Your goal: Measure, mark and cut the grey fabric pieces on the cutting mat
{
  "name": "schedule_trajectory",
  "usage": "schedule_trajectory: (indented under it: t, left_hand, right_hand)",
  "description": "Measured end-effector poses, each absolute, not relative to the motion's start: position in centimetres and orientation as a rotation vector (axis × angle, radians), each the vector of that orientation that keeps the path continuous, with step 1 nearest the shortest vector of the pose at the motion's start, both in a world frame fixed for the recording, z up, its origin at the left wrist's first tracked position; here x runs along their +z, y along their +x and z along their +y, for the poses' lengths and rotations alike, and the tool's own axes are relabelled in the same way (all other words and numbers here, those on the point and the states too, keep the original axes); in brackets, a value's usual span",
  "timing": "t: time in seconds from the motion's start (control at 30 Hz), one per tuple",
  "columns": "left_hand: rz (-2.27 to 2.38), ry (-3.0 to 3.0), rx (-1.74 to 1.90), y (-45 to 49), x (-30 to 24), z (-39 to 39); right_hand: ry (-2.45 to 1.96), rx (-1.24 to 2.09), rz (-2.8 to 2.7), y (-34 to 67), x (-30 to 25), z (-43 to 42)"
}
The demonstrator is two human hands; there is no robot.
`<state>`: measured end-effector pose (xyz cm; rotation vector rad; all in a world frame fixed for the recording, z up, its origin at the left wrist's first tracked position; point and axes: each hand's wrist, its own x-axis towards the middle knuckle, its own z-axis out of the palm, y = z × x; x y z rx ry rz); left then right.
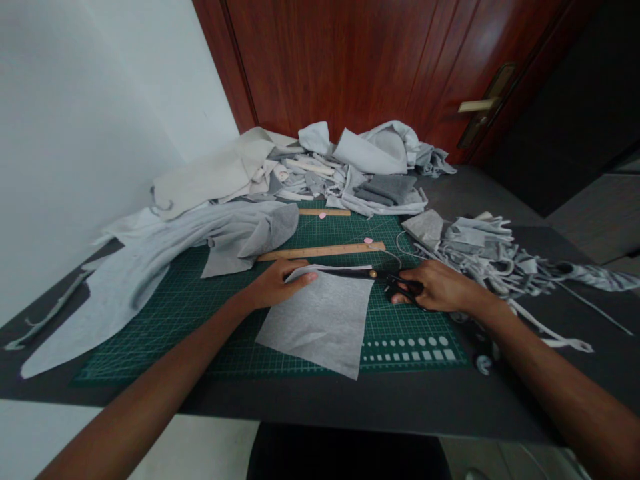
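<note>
The right hand [436, 287] has its fingers curled through the black handles of the scissors [373, 273], whose long axis runs along the far edge of the grey fabric square [320, 320], blades pointing left. The left hand [280, 283] pinches that edge's left corner; the square lies flat on the green cutting mat [175, 307], just before the wooden ruler [320, 251].
</note>
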<state>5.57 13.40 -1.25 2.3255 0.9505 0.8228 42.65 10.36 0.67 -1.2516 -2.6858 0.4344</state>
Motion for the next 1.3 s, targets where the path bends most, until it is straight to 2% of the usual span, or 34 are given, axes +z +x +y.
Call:
schedule_trajectory:
  t: [1.3]
  left_hand:
    - [0.972,2.312,0.814,5.67,-1.15,13.38]
  right_hand:
    - [-1.256,0.424,-2.710,42.83,0.62,10.46]
